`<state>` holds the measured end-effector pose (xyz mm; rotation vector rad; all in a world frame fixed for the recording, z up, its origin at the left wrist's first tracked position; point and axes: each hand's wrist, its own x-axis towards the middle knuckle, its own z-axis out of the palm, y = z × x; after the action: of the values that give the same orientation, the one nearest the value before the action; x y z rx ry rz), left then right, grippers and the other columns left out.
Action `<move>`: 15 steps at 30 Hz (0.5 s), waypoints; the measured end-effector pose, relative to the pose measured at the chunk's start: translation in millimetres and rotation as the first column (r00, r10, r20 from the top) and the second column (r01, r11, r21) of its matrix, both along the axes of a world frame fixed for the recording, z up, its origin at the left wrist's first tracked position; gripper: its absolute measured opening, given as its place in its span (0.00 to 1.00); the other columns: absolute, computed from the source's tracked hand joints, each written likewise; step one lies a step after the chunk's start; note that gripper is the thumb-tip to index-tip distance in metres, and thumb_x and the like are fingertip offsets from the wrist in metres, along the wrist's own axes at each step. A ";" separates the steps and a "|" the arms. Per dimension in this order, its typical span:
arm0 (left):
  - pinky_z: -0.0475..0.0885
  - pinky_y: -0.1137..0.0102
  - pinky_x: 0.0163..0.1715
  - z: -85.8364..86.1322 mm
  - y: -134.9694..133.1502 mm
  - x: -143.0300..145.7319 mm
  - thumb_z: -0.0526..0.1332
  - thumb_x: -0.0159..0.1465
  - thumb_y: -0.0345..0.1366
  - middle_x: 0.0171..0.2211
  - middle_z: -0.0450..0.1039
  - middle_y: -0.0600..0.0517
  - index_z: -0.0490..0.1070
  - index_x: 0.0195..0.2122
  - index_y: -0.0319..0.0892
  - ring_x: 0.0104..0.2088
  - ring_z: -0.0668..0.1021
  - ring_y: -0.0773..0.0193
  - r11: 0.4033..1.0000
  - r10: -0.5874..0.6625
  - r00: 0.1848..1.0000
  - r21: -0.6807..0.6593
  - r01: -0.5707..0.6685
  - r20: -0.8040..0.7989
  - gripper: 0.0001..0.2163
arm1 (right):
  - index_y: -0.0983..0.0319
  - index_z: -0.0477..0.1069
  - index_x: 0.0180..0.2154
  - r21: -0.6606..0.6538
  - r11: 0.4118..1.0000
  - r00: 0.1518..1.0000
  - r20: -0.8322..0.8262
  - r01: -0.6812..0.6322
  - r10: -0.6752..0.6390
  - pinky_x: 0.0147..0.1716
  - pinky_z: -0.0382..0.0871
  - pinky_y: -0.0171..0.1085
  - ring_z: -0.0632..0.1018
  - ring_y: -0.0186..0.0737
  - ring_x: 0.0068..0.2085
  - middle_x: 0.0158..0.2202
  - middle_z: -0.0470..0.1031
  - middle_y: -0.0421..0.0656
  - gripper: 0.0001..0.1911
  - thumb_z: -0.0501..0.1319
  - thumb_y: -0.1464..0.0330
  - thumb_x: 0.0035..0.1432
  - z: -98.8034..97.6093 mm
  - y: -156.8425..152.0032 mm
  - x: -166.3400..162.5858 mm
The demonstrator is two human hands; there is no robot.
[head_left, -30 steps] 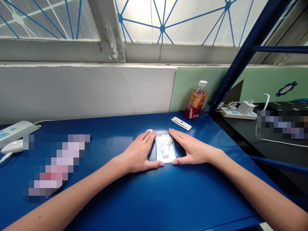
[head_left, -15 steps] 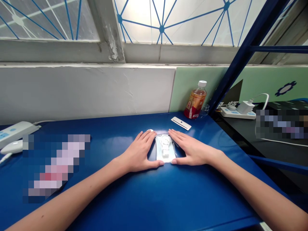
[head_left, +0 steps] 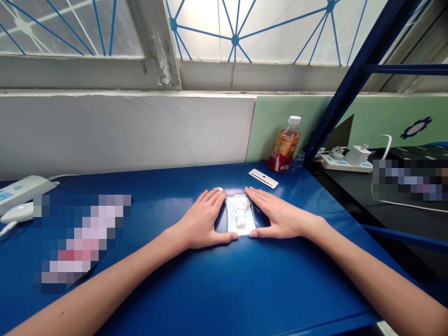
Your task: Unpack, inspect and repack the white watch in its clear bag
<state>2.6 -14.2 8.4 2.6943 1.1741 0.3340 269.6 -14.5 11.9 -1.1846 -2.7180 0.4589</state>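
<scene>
A person's two bare forearms reach forward over a blue table (head_left: 210, 289). Between the hands lies a small clear plastic packet (head_left: 240, 215), flat on the tabletop. Its long axis runs straight away from the person: the near short end sits between the two thumbs and the far short end sits between the fingertips. Inside it, a round white piece lies toward the far end and small white blocks lie nearer the middle.

The left hand (head_left: 201, 224) rests palm down just left of the packet, fingers straight and together, pointing away and slightly inward. Its thumb stretches to the right and its tip meets the packet's near left corner. The right hand (head_left: 280, 217) mirrors it just right of the packet, palm down, fingers straight, thumb tip at the near right corner. Both hands lie flat and spread, framing the packet and gripping nothing.

Just beyond the left fingertips sits a small round white object (head_left: 217, 189). Beyond the right fingertips lies a narrow white strip (head_left: 263, 178), angled across the table. Farther beyond that hand, an upright drink bottle (head_left: 285, 145) with orange liquid and a white cap stands against a pale green panel. Well to the left of the left hand, a white power strip (head_left: 17, 190) rests at the table's edge.
</scene>
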 end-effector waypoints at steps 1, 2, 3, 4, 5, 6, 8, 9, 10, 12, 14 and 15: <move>0.51 0.48 0.65 0.1 0.0 0.0 0.59 0.56 0.65 0.65 0.56 0.33 0.54 0.65 0.33 0.66 0.58 0.41 1.000 0.002 1.000 -0.001 -0.002 -0.004 0.46 | 0.74 0.45 0.69 -0.001 1.000 1.000 -0.004 0.001 -0.001 0.65 0.52 0.56 0.53 0.63 0.69 0.69 0.47 0.63 0.59 0.60 0.40 0.52 0.2 0.1 0.2; 0.51 0.48 0.65 0.1 0.1 -0.1 0.58 0.56 0.65 0.65 0.56 0.33 0.53 0.65 0.32 0.67 0.57 0.41 1.000 0.000 1.000 -0.003 0.000 -0.008 0.47 | 0.74 0.45 0.69 -0.001 1.000 1.000 -0.006 0.001 -0.001 0.65 0.53 0.56 0.53 0.63 0.69 0.69 0.47 0.62 0.59 0.60 0.40 0.51 0.3 0.2 0.4; 0.51 0.48 0.65 0.1 0.1 -0.3 0.58 0.56 0.65 0.66 0.56 0.33 0.53 0.66 0.32 0.67 0.57 0.41 1.000 -0.003 1.000 -0.005 0.003 -0.012 0.47 | 0.73 0.45 0.69 0.000 1.000 1.000 -0.008 0.000 0.000 0.65 0.53 0.56 0.53 0.63 0.68 0.69 0.48 0.62 0.59 0.60 0.40 0.51 0.4 0.2 0.7; 0.51 0.48 0.65 0.1 0.2 -0.5 0.57 0.57 0.65 0.66 0.55 0.34 0.52 0.66 0.33 0.67 0.56 0.41 1.000 -0.009 1.000 -0.008 0.009 -0.016 0.47 | 0.73 0.46 0.69 0.003 1.000 1.000 -0.012 -0.003 0.003 0.64 0.54 0.56 0.54 0.63 0.68 0.69 0.48 0.62 0.58 0.60 0.40 0.52 0.4 0.3 0.9; 0.50 0.48 0.65 0.3 0.3 -0.9 0.57 0.58 0.65 0.66 0.54 0.34 0.51 0.67 0.33 0.67 0.56 0.41 1.000 -0.016 1.000 -0.012 0.016 -0.023 0.46 | 0.72 0.46 0.69 0.009 1.000 1.000 -0.017 -0.009 0.009 0.64 0.55 0.56 0.55 0.63 0.68 0.69 0.49 0.62 0.58 0.60 0.41 0.52 0.5 0.3 1.1; 0.50 0.49 0.65 0.5 0.5 -1.4 0.56 0.58 0.65 0.67 0.53 0.34 0.50 0.67 0.33 0.68 0.55 0.41 1.000 -0.024 0.999 -0.016 0.023 -0.034 0.46 | 0.71 0.46 0.69 0.021 1.000 1.000 -0.027 -0.016 0.016 0.63 0.55 0.57 0.55 0.63 0.68 0.69 0.49 0.62 0.56 0.60 0.41 0.52 0.7 0.4 1.2; 0.48 0.50 0.65 1.9 1.6 -2.8 0.54 0.61 0.64 0.68 0.49 0.34 0.47 0.69 0.32 0.68 0.52 0.42 0.999 -0.044 0.996 -0.028 0.042 -0.074 0.46 | 0.67 0.49 0.68 0.060 0.998 0.998 -0.058 -0.026 0.029 0.62 0.58 0.57 0.58 0.62 0.67 0.68 0.53 0.61 0.50 0.60 0.44 0.56 1.6 0.6 1.0; 0.47 0.51 0.66 3.1 2.5 -3.8 0.53 0.61 0.64 0.69 0.47 0.34 0.45 0.69 0.31 0.69 0.51 0.42 0.998 -0.058 0.993 -0.034 0.055 -0.098 0.46 | 0.65 0.52 0.68 0.084 0.996 0.996 -0.078 -0.029 0.035 0.61 0.60 0.56 0.61 0.61 0.65 0.67 0.56 0.59 0.45 0.59 0.46 0.58 2.3 0.9 0.7; 0.46 0.52 0.66 4.7 3.7 -5.1 0.52 0.62 0.63 0.69 0.45 0.35 0.43 0.69 0.31 0.69 0.49 0.43 0.996 -0.078 0.989 -0.044 0.073 -0.125 0.46 | 0.63 0.55 0.67 0.108 0.994 0.994 -0.098 -0.027 0.037 0.59 0.62 0.55 0.65 0.59 0.63 0.65 0.60 0.58 0.40 0.58 0.49 0.61 3.1 1.2 0.2; 0.45 0.53 0.66 8.8 6.8 -8.6 0.52 0.63 0.63 0.70 0.40 0.36 0.41 0.70 0.32 0.69 0.48 0.43 0.992 -0.121 0.979 -0.063 0.112 -0.166 0.46 | 0.62 0.61 0.64 0.152 0.988 0.991 -0.129 -0.012 0.032 0.54 0.68 0.51 0.71 0.55 0.58 0.60 0.68 0.57 0.32 0.57 0.54 0.64 4.5 2.0 -0.8; 0.45 0.52 0.66 13.4 10.2 -13.5 0.53 0.64 0.60 0.71 0.37 0.37 0.38 0.71 0.35 0.69 0.48 0.44 0.984 -0.171 0.968 -0.084 0.158 -0.185 0.45 | 0.62 0.65 0.61 0.188 0.982 0.989 -0.145 0.008 0.020 0.49 0.71 0.48 0.75 0.52 0.51 0.53 0.73 0.55 0.30 0.59 0.55 0.63 5.0 2.9 -1.8; 0.45 0.52 0.66 15.6 11.8 -16.2 0.54 0.64 0.58 0.71 0.36 0.37 0.37 0.71 0.36 0.69 0.48 0.44 0.979 -0.195 0.963 -0.089 0.182 -0.183 0.44 | 0.62 0.66 0.60 0.203 0.979 0.989 -0.148 0.020 0.010 0.46 0.72 0.47 0.77 0.51 0.47 0.49 0.75 0.54 0.30 0.60 0.54 0.61 4.8 3.3 -2.2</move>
<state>-13.6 -2.3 24.1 2.7946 0.9417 0.0041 267.4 -11.2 16.7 -1.0587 -2.5621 0.2488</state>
